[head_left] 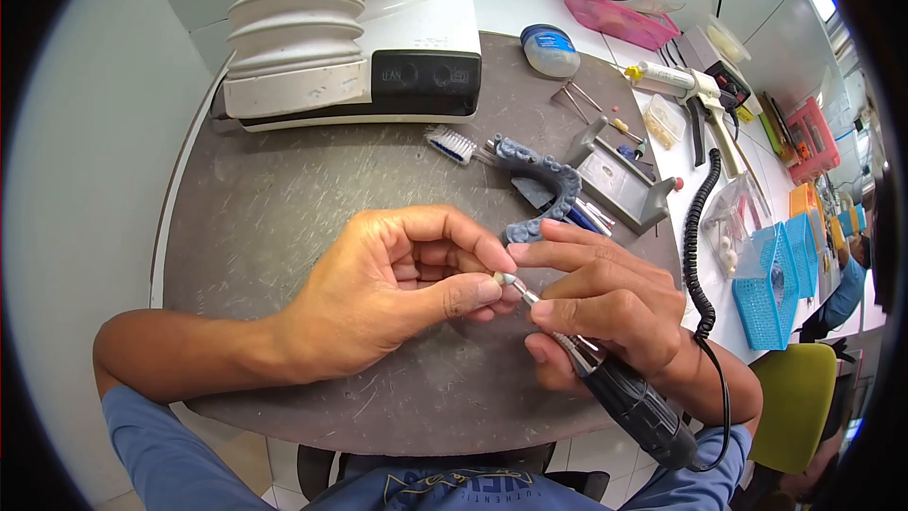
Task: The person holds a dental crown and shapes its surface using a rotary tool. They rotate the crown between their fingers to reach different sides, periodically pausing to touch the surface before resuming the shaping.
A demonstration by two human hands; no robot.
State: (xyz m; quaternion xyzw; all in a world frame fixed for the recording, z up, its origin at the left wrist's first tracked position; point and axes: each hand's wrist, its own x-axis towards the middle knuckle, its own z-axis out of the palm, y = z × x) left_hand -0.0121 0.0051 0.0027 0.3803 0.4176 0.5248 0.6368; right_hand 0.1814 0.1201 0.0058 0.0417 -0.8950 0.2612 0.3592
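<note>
Between the thumb and forefinger of my left hand (pixel 374 279) is a tiny cream-coloured dental crown (pixel 498 278). My right hand (pixel 615 293) grips a black rotary handpiece (pixel 638 412) like a pen, its metal nose pointing left. The pale blue bur tip (pixel 510 279) is right at the crown. Both hands meet over the front middle of the grey table, and the left fingertips partly hide the crown. Just beyond them lies a grey dental arch model (pixel 553 180), with a white-bristled brush (pixel 451 144) to its left.
A white suction unit with a ribbed hose (pixel 298 9) stands at the back left. Right of the model are a grey metal holder (pixel 615 175) and a coiled black cord (pixel 693 255). Further right sit a dispensing gun (pixel 676 80) and blue baskets (pixel 768 289). A person's blue sleeve (pixel 845 298) shows at far right.
</note>
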